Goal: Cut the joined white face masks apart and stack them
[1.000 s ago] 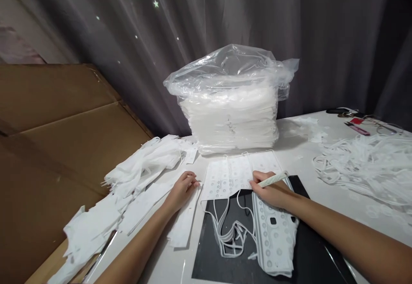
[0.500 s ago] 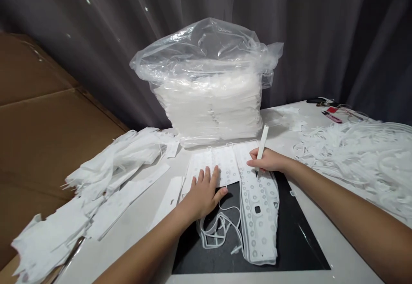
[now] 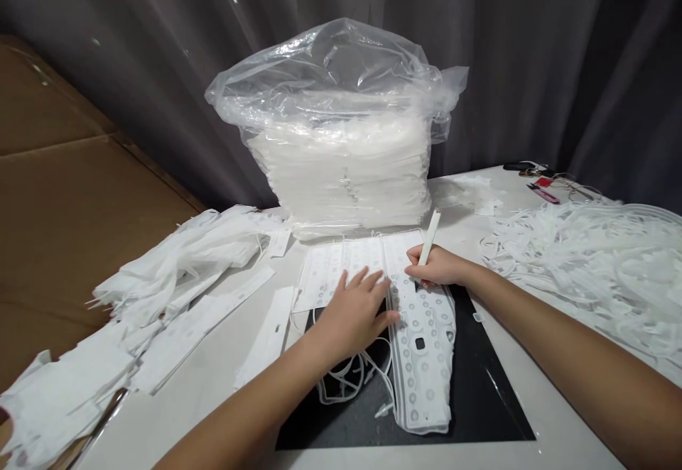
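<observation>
My right hand (image 3: 437,265) grips a slim white pen (image 3: 430,237) with a dark tip. The tip points down at the upper part of a long white perforated panel (image 3: 426,378), which has rows of grey rings and a small square hole. Layers seem stacked beneath the panel. My left hand (image 3: 358,310), fingers spread, is at the panel's left edge; whether it touches is hard to tell. Behind it lie more ringed white panels (image 3: 325,271), joined at the top. A white cord (image 3: 341,388) loops on the black mat (image 3: 479,399) below my left hand.
A clear plastic bag (image 3: 341,172) of stacked white sheets stands at the back. Loose white pieces (image 3: 186,264) lie left beside a cardboard box (image 3: 69,143). Tangled white strips (image 3: 591,264) heap up on the right, with pink-handled snips (image 3: 544,194) behind them.
My left hand has moved right, from the rear panels to the long panel's left edge. My right hand keeps hold of the pen near the same spot. The whole view has shifted slightly.
</observation>
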Motion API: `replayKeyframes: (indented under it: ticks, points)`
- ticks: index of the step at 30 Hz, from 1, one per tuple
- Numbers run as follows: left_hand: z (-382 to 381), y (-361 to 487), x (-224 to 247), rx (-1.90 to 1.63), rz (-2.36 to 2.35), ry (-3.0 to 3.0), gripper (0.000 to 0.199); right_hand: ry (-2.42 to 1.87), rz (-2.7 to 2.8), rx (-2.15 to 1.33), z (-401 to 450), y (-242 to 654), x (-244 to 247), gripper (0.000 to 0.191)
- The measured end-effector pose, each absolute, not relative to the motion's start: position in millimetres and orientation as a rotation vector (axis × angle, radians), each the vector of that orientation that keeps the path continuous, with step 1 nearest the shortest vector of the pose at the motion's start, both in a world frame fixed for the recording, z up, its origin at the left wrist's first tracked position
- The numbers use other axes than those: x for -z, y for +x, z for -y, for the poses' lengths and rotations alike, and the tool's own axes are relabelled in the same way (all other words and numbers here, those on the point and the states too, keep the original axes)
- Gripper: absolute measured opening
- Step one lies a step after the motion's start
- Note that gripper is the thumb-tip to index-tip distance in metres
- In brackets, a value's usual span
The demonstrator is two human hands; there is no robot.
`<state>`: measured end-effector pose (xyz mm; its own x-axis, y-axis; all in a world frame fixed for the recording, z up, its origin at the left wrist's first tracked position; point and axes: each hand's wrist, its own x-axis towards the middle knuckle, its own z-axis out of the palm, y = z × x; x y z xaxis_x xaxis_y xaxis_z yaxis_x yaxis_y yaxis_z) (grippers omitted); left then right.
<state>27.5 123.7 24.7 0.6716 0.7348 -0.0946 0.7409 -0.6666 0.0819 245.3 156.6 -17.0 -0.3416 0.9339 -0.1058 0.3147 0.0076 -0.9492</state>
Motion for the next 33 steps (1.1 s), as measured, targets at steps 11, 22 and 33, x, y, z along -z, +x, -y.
replayKeyframes:
  ticks: [11,22,33]
  points:
    - [-133,68,0,-0.238,-1.045,2.812,0.010,-1.281,1.734,-1.352,-157,246,19,0.025]
    - [-138,69,5,-0.317,-1.074,2.650,0.006,-1.321,1.775,-1.312,-155,246,17,0.021]
    - [-139,70,10,-0.256,-1.104,2.627,0.014,-1.379,1.820,-1.185,-153,242,16,0.020]
